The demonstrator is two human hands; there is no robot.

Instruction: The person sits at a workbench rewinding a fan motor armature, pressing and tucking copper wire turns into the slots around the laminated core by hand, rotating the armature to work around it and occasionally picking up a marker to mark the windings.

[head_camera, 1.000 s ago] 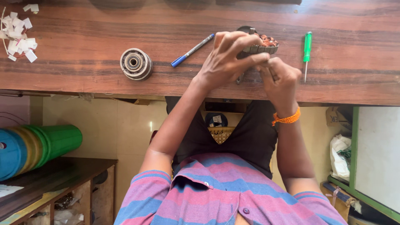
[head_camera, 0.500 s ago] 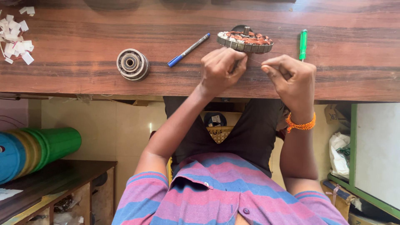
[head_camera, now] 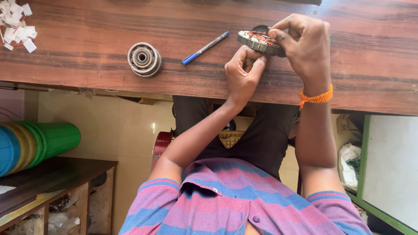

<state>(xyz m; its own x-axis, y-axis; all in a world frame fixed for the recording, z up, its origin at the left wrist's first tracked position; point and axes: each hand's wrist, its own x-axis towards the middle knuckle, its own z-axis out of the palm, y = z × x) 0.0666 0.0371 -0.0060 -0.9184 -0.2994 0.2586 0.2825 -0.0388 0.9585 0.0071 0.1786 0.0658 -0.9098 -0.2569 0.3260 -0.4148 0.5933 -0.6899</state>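
Observation:
A round motor stator (head_camera: 257, 41) with copper windings lies on the wooden table (head_camera: 87, 26), tilted up slightly at its far edge. My right hand (head_camera: 305, 48), with an orange thread band at the wrist, grips the stator's right side from above. My left hand (head_camera: 242, 75) is curled just below the stator's near rim. Its thumb and fingertips are pinched together against that rim, and nothing shows between the fingers.
A blue pen (head_camera: 204, 48) lies left of the stator and a round metal hub (head_camera: 144, 59) further left. White paper scraps (head_camera: 17, 21) sit at the table's far left corner. Green and blue rolls (head_camera: 35, 143) rest on a low shelf below. A green frame (head_camera: 363, 161) stands at right.
My right hand has moved up from the table's near edge and closed on the stator's right side, covering the green screwdriver. My left hand has stayed curled just below the stator.

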